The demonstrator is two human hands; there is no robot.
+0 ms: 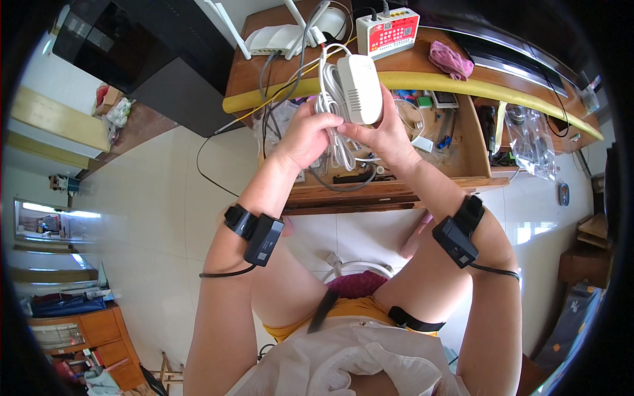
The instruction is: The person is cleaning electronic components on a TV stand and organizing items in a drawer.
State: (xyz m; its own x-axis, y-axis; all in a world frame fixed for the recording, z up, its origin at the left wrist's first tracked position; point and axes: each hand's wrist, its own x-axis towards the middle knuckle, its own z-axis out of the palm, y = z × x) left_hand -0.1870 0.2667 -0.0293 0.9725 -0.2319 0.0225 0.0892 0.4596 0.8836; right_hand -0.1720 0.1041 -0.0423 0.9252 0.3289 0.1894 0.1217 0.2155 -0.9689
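My left hand [308, 132] grips a bundle of looped white cable [335, 96]. Against the bundle, a white power adapter [363, 89] with vent slots is held upright in my right hand [389, 129], whose fingers wrap behind it. The thumbs of both hands nearly meet at the adapter's lower edge. Both things are raised above an open wooden drawer [473, 143] that holds cables, small tools and loose parts. Part of the drawer's contents is hidden by my hands.
On the cabinet top stand a white router [275, 39] with antennas, a white box with a red label [388, 35] and a pink cloth [450, 60]. Yellow edge padding [421, 80] runs along the front. Dark cables hang at the left; a plastic bag [532, 141] lies right of the drawer.
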